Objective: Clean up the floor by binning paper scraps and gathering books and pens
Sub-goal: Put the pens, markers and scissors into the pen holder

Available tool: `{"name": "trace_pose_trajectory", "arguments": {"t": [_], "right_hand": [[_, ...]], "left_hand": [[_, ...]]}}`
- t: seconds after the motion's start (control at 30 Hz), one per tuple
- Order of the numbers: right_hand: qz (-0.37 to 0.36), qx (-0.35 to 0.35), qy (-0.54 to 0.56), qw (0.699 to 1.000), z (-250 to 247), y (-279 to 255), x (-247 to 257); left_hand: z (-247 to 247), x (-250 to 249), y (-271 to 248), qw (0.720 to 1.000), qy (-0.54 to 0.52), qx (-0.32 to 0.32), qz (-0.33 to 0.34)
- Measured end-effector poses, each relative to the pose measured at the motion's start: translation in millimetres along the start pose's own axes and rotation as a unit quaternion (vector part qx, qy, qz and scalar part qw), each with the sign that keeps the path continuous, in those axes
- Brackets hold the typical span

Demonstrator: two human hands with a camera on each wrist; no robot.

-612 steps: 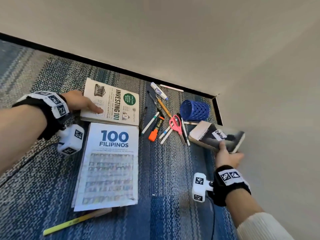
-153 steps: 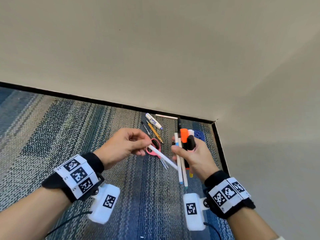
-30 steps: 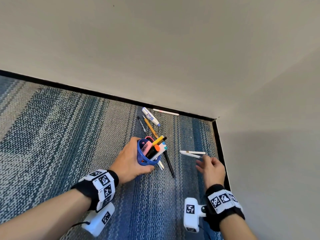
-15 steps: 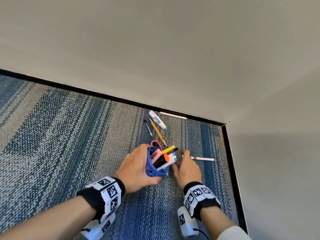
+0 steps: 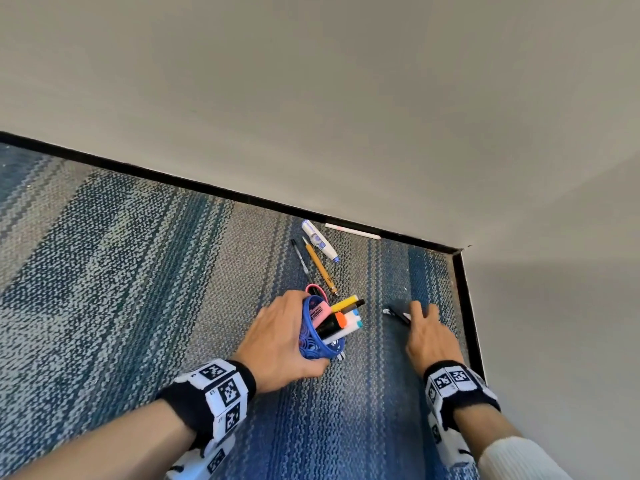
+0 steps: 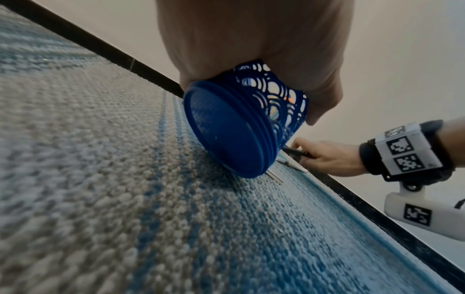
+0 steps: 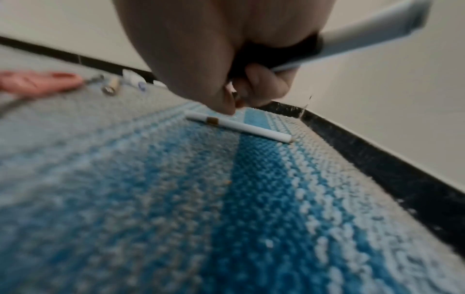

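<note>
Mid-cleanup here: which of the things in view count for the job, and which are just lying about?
Job:
blue pen cup, gripped by left hand
grey pen, held in right hand
white pen beside that hand
orange pen, black pen, skirting-side white pen, loose on carpet

Lying about:
pink scissors
correction tape

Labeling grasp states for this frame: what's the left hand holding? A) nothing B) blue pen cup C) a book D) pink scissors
B: the left hand has its grip wrapped around the blue pen cup, tilted on the carpet with markers sticking out; the left wrist view shows the fingers around its lattice wall.
</note>
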State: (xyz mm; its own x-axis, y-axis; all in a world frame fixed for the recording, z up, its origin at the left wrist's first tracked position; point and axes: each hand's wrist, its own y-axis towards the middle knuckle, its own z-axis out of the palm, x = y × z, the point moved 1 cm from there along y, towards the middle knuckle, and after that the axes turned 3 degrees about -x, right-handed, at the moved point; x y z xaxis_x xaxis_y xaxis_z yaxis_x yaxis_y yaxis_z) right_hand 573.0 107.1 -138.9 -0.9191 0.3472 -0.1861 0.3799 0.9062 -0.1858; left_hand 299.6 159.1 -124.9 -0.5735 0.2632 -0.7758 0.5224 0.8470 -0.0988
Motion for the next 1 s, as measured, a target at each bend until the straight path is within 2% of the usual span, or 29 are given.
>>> {"name": "trace_pose_trajectory", "arguments": {"t": [0.17, 0.23, 0.3, 0.33, 0.4, 0.47, 0.53, 0.6, 0.67, 0.77, 0.9, 0.97, 1.0], "right_hand": [[-0.03, 0.056, -0.084, 0.994, 4, -1, 1], [-0.033, 0.051, -0.081, 0.995, -3, -5, 5], [-0.034, -0.013, 0.044, 0.998, -16, -13, 11], [-0.044, -0.047, 0.118, 0.991, -26, -19, 16], [-0.103, -0.074, 0.193, 0.973, -46, -30, 30], [-0.203, -0.049, 0.136, 0.968, -66, -40, 46], [-0.273, -0.037, -0.001, 0.961, -80, -47, 63], [-0.307, 0.005, -0.086, 0.948, -100, -57, 85], [-0.339, 0.055, -0.125, 0.931, -113, -66, 106], [-0.364, 0.045, -0.139, 0.92, -130, -71, 126], [-0.423, 0.009, -0.077, 0.903, -146, -59, 139], [-0.438, -0.005, -0.002, 0.899, -155, -43, 140], [-0.424, -0.003, 0.053, 0.904, -159, -32, 140]], "left_hand": [[3, 3, 6, 1.0, 0.009, 0.008, -0.016], [4, 4, 6, 1.0, 0.012, 0.008, -0.016], [5, 2, 5, 1.0, 0.015, 0.005, -0.014], [4, 1, 5, 1.0, 0.016, 0.004, -0.012], [4, 0, 6, 1.0, 0.018, 0.009, -0.012], [2, -2, 8, 0.999, 0.014, 0.025, -0.014], [-1, -6, 9, 0.999, 0.015, 0.038, -0.014], [-2, -11, 4, 0.999, 0.024, 0.048, -0.001], [-2, -12, -4, 0.998, 0.028, 0.048, 0.011], [-7, -7, -11, 0.999, 0.018, 0.036, 0.006], [-27, 2, -10, 1.0, 0.013, 0.006, 0.018], [-39, 10, -9, 0.999, -0.02, -0.026, 0.0], [-47, 16, -8, 0.998, -0.036, -0.048, -0.013]]}}
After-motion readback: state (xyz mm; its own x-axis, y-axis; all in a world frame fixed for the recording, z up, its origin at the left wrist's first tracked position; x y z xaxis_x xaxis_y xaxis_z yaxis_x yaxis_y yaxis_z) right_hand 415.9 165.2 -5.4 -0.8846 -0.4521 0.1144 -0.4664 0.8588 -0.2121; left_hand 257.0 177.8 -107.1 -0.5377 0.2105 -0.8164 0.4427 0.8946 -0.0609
